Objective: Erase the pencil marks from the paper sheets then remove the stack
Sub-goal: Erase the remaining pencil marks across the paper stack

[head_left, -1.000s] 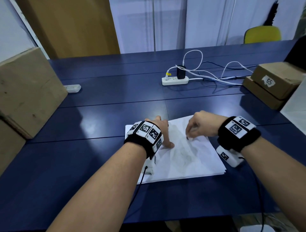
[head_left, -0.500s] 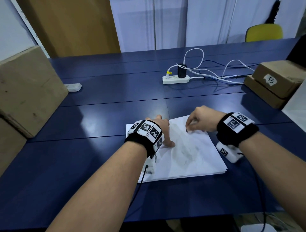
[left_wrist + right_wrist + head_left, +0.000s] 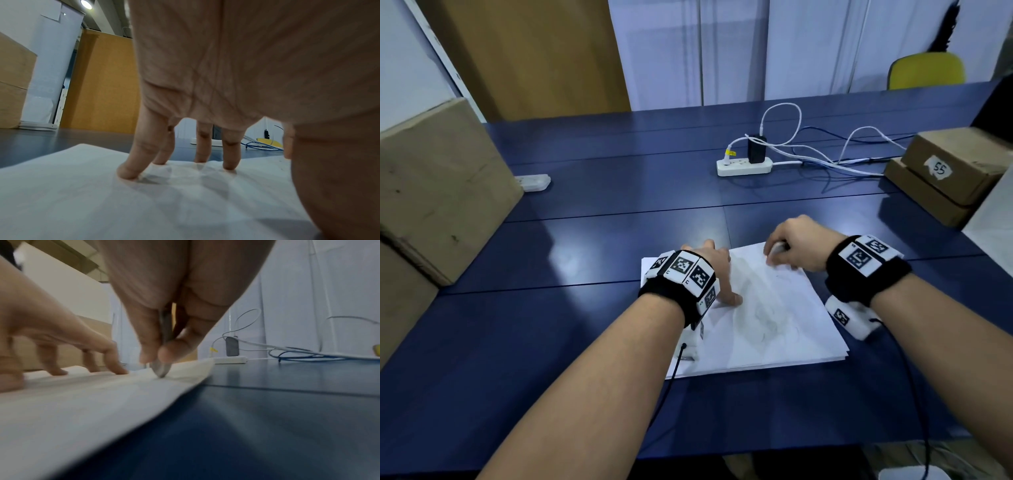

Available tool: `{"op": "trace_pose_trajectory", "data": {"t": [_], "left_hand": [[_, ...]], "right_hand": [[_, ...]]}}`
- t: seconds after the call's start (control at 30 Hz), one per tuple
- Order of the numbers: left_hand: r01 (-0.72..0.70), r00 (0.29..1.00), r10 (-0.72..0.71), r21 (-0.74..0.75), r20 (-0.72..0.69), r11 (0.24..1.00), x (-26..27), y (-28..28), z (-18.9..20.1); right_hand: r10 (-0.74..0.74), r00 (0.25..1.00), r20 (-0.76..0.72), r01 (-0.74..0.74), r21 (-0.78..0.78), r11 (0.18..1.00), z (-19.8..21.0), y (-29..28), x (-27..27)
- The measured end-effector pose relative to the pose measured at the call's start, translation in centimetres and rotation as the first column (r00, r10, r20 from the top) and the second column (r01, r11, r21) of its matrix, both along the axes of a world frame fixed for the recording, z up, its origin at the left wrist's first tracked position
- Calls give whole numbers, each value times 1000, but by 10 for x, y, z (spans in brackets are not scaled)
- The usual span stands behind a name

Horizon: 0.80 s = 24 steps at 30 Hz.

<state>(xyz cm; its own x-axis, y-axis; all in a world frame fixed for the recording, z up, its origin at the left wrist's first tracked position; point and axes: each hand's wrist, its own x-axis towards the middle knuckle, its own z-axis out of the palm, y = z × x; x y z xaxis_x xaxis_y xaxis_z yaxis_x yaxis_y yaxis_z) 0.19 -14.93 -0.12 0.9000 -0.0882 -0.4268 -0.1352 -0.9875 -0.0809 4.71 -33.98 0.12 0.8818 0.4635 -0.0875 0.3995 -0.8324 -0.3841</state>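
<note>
A stack of white paper sheets (image 3: 774, 329) lies on the blue table (image 3: 585, 240), its top sheet wrinkled and smudged with faint grey pencil marks (image 3: 760, 318). My left hand (image 3: 717, 274) presses spread, straight fingertips (image 3: 127, 173) onto the far left part of the stack (image 3: 82, 194). My right hand (image 3: 796, 245) pinches a small grey-white eraser (image 3: 161, 369) between thumb and fingers, and its tip touches the paper (image 3: 82, 402) near the far right corner. In the right wrist view the left hand (image 3: 61, 340) shows beside it.
A white power strip (image 3: 743, 167) with a black adapter and trailing cables sits at the far middle. Stacked cardboard boxes (image 3: 948, 171) stand at the right, and a large cardboard box (image 3: 438, 185) stands at the left. A small white device (image 3: 534, 181) lies beside it. A yellow chair (image 3: 926, 72) is behind the table.
My right hand has moved with the eraser away from me across the sheet, from its middle toward the far right corner. The left hand has stayed pressed on the paper.
</note>
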Motion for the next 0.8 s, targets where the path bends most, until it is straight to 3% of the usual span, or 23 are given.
{"op": "trace_pose_trajectory", "data": {"t": [0.1,0.27,0.5,0.8], "left_hand": [[-8,1000,8,-8,-2,1000,0,0,0],[-12,1000,12,-17,9,1000,-2,1,-1],[7,1000,-7,-3,10,1000,-9,1,4],[5,996,3,-92,90,996,-24,7,-3]], "right_hand": [[-79,997,-11,79,21,997,3,-2,6],[55,990,-127,-69,-110,992,4,-4,-18],[-7,998,-66,-3,-159,987,-2,-12,-27],[3,1000,-26,-2,23,1000,6,-18,-53]]}}
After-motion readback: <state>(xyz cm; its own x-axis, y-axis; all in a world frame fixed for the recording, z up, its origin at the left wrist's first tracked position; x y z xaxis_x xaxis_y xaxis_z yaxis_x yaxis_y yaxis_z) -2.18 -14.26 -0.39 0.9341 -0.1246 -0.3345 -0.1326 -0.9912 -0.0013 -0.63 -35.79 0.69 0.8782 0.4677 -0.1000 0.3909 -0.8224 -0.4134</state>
